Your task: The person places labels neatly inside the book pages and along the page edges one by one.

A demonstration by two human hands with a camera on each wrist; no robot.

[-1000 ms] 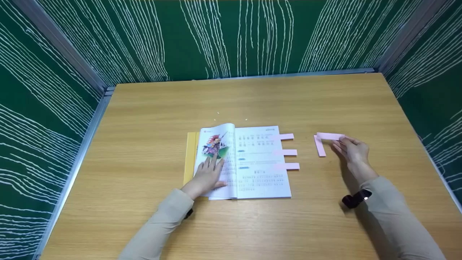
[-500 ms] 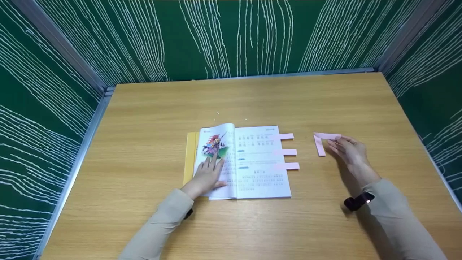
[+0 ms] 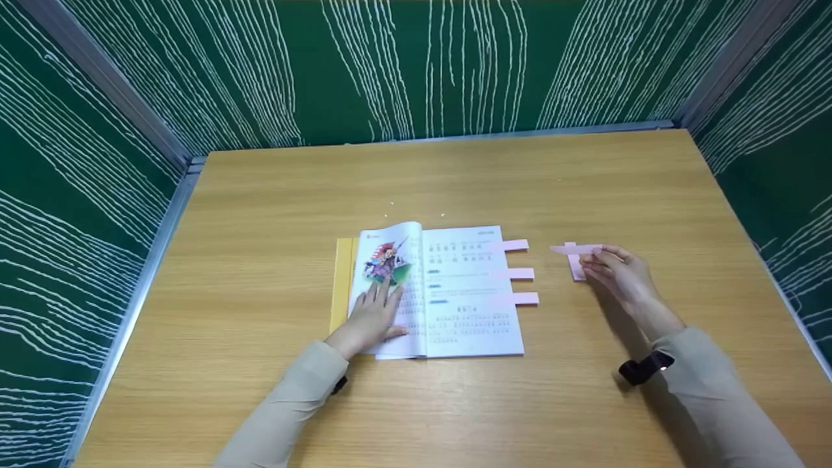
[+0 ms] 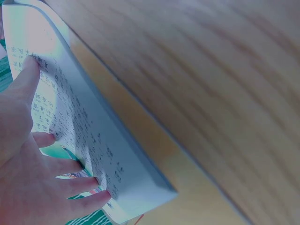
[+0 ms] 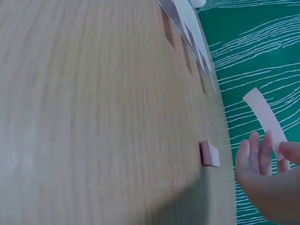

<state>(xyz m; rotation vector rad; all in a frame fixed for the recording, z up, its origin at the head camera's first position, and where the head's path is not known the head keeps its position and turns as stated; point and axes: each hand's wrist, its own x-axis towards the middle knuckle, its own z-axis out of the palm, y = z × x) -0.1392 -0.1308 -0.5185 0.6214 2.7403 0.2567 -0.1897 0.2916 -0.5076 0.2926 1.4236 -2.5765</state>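
An open book (image 3: 469, 325) lies on the table, with three pink strips (image 3: 524, 273) sticking out past its right edge. The left hand (image 3: 372, 320) rests with spread fingers on the left page, over the lower part of a coloured picture; in the left wrist view the hand (image 4: 33, 164) lies across printed text. At the right, the right hand (image 3: 627, 276) pinches one end of a loose pink strip (image 3: 572, 249), raised above a small pink pad (image 3: 577, 272). The right wrist view shows the strip (image 5: 265, 114) between thumb and fingers of the hand (image 5: 272, 187), beside the pad (image 5: 210, 153).
A yellow cover or folder (image 3: 342, 286) shows under the book's left side. Tiny white bits (image 3: 392, 203) lie on the wooden table (image 3: 260, 260) beyond the book. Green panels with white wavy lines (image 3: 416, 65) border the table at the back and sides.
The right hand has moved slightly left, carrying the pink strip from the pad's top end to across the pad. The left hand has stayed on the page.
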